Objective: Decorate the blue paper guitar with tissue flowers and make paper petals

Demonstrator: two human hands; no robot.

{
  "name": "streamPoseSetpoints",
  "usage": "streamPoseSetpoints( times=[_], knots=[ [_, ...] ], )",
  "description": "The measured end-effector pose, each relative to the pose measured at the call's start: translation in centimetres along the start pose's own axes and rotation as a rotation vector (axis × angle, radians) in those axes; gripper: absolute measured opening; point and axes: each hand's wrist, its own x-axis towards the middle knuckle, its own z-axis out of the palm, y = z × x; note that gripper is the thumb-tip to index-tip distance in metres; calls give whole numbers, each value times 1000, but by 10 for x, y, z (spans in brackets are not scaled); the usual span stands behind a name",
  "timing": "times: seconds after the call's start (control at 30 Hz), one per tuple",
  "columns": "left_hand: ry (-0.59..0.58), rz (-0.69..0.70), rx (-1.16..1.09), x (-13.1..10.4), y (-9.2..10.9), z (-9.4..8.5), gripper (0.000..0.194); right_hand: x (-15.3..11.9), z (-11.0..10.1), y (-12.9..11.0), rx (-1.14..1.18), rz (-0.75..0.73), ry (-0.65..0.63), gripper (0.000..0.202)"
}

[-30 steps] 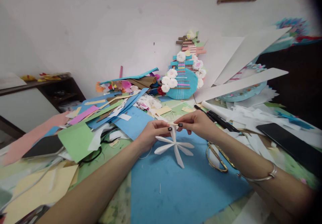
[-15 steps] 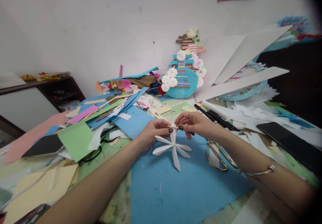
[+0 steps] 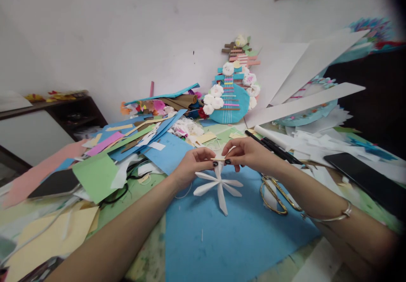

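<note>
A white paper flower (image 3: 220, 182) with several narrow folded petals hangs just above a blue sheet (image 3: 228, 248). Its upper petal is pinched between the fingertips of my left hand (image 3: 188, 168) and my right hand (image 3: 252, 151). Across that petal's tip lies a thin pale stick (image 3: 218, 159), gripped at its two ends. Both hands are closed, thumbs showing dark nails. The petal's end behind the fingers is partly hidden. Gold-handled scissors (image 3: 273, 196) rest near my right forearm, their blades mostly covered.
Paper scraps (image 3: 95, 174) and a tablet-like dark device (image 3: 55, 183) cover the left side. Black pens (image 3: 279, 149), white paper strips and a black phone (image 3: 364, 180) lie to the right. A blue paper lute with white flowers (image 3: 233, 102) leans against the wall.
My right fingers have shifted and curled slightly closer along the stick. The flower has turned a little, its right petals moving slightly rightward. My left hand looks nearly the same.
</note>
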Motion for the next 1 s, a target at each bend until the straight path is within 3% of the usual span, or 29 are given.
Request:
streamPoseSetpoints(
  times=[0.17, 0.5, 0.77, 1.0],
  knots=[
    [23, 32, 15, 0, 1, 0, 23, -1, 1, -4, -5, -25, -4, 11],
    [-58, 41, 3, -3, 2, 1, 24, 0, 1, -4, 79, -14, -61, 16],
    [-51, 67, 35, -3, -1, 1, 23, 0, 5, -6, -34, 0, 40, 12],
    [-53, 43, 46, -3, -1, 1, 24, 1, 2, -4, -126, -36, -6, 16]
  ],
)
